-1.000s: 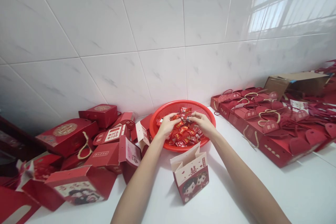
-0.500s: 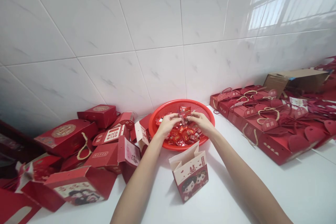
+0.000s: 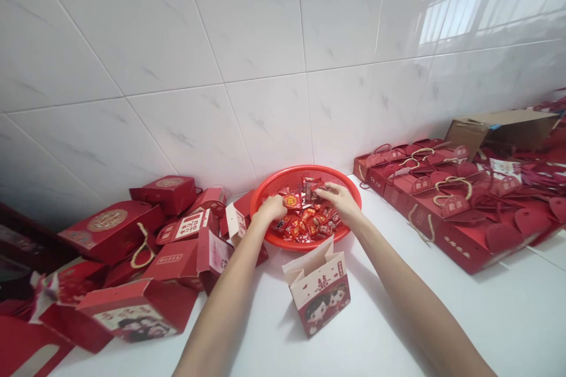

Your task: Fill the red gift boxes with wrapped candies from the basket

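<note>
Candies (image 3: 312,227) look light, small, slick-wrapped; best pinched across middle. Box (image 3: 325,300), likely thin card, stiff but easily creased; best held low by 2 sides. Candies lie in basket (image 3: 283,178), between and below 2 hands. Right hand (image 3: 340,200) pinches 1 wrapped piece (image 3: 311,188); left hand (image 3: 272,208) curled beside candies, grip unclear. Box stands open-topped, nearer wearer than hands.

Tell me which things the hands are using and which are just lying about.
Probably in use by left hand and right hand:
wrapped packets
red basket
open box in front

Just lying about:
red boxes on the left
rope-handled boxes on the right
cardboard box
</note>
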The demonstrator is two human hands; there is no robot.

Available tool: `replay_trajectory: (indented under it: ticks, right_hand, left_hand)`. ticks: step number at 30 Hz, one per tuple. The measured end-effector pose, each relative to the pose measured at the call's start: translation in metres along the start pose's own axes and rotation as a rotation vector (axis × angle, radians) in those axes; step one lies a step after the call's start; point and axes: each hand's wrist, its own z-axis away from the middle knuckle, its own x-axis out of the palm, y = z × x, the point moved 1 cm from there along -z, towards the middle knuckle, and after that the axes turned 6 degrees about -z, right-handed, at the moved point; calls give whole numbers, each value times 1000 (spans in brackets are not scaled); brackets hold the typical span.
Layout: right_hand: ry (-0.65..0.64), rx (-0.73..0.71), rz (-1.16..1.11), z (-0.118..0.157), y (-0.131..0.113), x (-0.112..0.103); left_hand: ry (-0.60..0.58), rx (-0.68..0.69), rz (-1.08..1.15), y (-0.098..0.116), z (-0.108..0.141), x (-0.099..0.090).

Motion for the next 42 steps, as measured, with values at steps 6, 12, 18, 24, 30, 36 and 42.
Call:
replay_trajectory:
  ticks: [6,12,18,24,30,36,42]
  right_hand:
    - [65,35,-49,1,-6,5]
    - [61,96,-89,1,-7,5]
    - [59,102,-129,0,-7,4]
    - [68,54,-164,0,-6,2]
    - [24,50,-148,1,-7,1]
    - [21,79,-145,1,-6,1]
    - [57,71,-163,1,-7,2]
  left_hand:
    - [-179,65,-107,-13,-16,17]
    - [-159,192,-3,-19,-16,19]
    - [-131,246,61,-10,-6,15]
    - [-90,382,153,23,16,4]
    - [59,462,409,46,26,-3]
    - [99,390,548,50,25,-1]
    - [-8,423,701,49,25,5]
